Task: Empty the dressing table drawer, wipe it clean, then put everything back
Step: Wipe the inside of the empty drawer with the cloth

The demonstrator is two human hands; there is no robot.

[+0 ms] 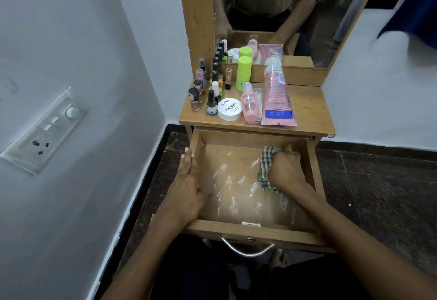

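Wiping was under way: the right hand (287,169) had its fingers curled round a bunched checked cloth (266,172), pressed on the drawer (250,227) floor at the right side, near the right wall. The left hand (189,181) lay along the left wall, fingers fairly straight, thumb inside, bracing and holding nothing. The drawer stood pulled out and empty, its long axis running left to right between the hands. The unwiped, smeared floor (234,181) lay leftward of the cloth, so the right hand was the nearer one for a sweep across, I judged. The bottles (212,91) waited on the tabletop (305,108) above.
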